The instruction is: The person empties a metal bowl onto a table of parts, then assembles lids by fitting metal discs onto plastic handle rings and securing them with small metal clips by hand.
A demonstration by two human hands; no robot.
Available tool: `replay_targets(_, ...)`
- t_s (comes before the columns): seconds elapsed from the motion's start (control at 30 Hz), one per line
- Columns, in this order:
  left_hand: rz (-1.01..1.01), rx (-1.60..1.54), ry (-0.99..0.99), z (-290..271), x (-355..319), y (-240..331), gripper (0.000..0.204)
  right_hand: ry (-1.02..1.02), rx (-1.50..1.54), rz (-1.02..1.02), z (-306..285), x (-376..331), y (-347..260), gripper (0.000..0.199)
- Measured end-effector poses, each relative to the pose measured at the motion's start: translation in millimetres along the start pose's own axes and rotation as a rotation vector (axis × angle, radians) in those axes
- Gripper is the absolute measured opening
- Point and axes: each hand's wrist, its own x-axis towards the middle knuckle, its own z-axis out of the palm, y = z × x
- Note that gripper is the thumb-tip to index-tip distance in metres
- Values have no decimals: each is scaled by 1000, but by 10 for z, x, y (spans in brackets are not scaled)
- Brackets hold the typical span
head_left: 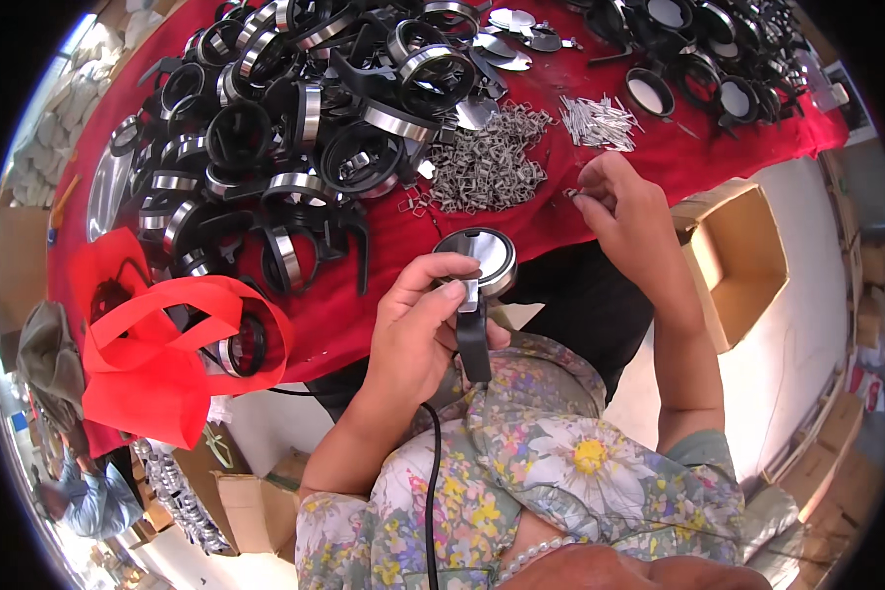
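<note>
My left hand grips a round black lid with a silvery band and a black handle that points down toward my lap. A small shiny metal plate shows under the thumb, where the handle meets the rim. Further right, above the table's near edge, my right hand is pinched. A tiny metal piece shows at its fingertips, too small to name surely. Beyond the lid lies a heap of small bent metal clips. Beside that is a pile of thin silvery pins.
Many black rings with silver bands and handles crowd the red cloth. Round metal discs lie at the back, more black lids at far right. A red fabric strap hangs at left. An open cardboard box stands right.
</note>
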Motion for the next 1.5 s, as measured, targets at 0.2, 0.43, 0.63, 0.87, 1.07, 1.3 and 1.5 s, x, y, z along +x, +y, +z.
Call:
replay_targets(0.2, 16, 6, -16, -1, -16, -8, 24, -75, -222, -189, -97, 179, 25, 8)
replay_targets(0.43, 9, -2, -13, -16, -38, -8, 24, -107, -170, -255, -106, 210, -6, 16)
replay_targets(0.63, 7, 1, -9, -33, -35, -6, 23, -72, -51, -77, -25, 129, 41, 14)
replay_targets(0.87, 7, 2, -6, -7, -34, -16, 23, -51, 153, 97, 161, 132, -4, 12)
replay_targets(1.07, 3, 6, 4, 4, -48, -17, 23, 3, 327, 181, 163, 135, -13, 13)
replay_targets(1.3, -7, 61, 60, 41, -38, -30, 25, 1, 384, 179, 112, 113, 33, 13)
replay_targets(1.5, 16, 58, 49, 45, -35, -10, 25, 2, -383, -160, -52, 81, 33, 10)
